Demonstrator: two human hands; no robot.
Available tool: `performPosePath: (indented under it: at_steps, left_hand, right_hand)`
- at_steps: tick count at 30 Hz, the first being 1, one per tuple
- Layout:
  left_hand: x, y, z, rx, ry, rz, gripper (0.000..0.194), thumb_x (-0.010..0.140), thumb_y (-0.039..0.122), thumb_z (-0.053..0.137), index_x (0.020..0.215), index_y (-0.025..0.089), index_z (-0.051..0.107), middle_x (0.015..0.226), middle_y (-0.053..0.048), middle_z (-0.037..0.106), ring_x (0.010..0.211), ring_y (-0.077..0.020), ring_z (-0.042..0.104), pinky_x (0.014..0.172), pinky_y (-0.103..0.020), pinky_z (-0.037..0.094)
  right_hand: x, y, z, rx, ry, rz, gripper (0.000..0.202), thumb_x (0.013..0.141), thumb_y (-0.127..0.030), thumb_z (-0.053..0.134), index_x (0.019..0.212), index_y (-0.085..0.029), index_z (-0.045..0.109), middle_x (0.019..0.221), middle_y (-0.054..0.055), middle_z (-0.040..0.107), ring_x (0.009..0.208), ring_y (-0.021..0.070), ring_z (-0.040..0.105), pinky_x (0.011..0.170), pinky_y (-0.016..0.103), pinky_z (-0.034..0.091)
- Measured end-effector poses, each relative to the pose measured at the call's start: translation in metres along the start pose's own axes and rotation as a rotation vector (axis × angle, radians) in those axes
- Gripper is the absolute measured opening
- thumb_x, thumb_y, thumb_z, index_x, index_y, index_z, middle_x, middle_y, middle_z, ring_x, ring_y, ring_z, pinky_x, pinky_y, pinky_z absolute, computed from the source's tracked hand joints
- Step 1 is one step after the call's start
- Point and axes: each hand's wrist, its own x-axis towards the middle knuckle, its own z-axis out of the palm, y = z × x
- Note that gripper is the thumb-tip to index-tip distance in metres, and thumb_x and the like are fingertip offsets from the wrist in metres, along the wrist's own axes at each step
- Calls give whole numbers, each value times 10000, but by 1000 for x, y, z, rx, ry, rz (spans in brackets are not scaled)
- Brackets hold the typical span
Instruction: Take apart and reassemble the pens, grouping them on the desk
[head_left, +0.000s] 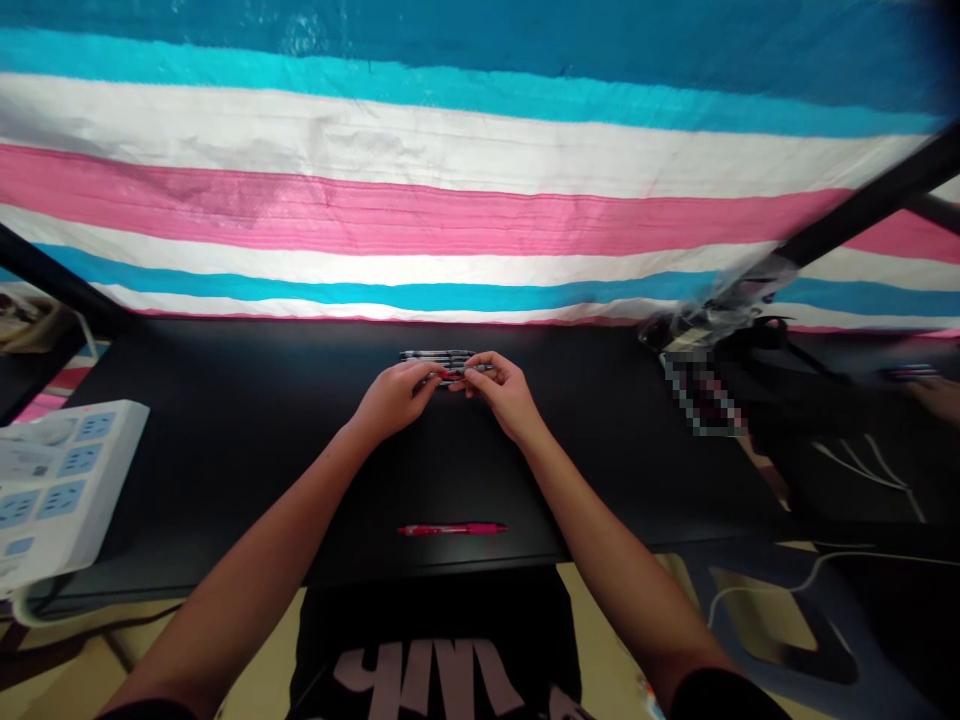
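Several dark and clear pens (435,355) lie side by side across the middle of the black table (262,430). My left hand (401,393) and my right hand (499,388) meet at these pens, one from each side. Between my fingertips shows something small and red, probably a pen, and the fingers of both hands are closed around it. How much of it each hand grips is partly hidden. Nearer to me, by the table's front edge, a red pen (453,529) lies crosswise, touched by neither hand.
At the left stands a white power strip (112,490) with blue sockets. Clear plastic wrapping (739,300) and dark items lie at the back right. A striped sheet (450,220) hangs behind the table. Another person's hand (941,398) shows at the far right.
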Motion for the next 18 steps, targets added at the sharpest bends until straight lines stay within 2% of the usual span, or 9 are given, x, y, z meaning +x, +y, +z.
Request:
performPosePath:
  at_steps: [5,11,15,18]
  left_hand:
    - [0,1,2,-15,-22,11,186,1002,214,577,1106,189,730,1066,-87,787,980,-234,753,882,-349,582]
    - [-1,1,3,-1,-39,-4,189,990,229,601,1109,186,742,1055,-91,792,970,-232,756,887,-354,590]
    - [-1,2,3,9,-46,-8,196,982,220,604,1114,177,743,1052,-95,793,960,-233,757,875,-349,593]
    - [-1,1,3,23,-42,-16,195,983,227,599,1105,177,742,1050,-99,790,956,-235,754,877,-351,591]
  right_hand:
    - [1,0,-2,-121,-11,-12,363,738,-479,868,931,-211,718,723,21,757,687,203,739,648,313,546]
    - [2,-3,-3,-156,28,-15,354,694,-478,891,892,-214,763,695,11,729,625,174,679,650,326,554]
    - [2,-2,-3,-204,0,-22,357,705,-497,878,880,-210,758,708,16,717,626,174,658,640,329,545]
    - [3,2,-5,-222,-17,-39,392,726,-507,860,954,-216,728,752,11,701,651,171,649,646,326,544]
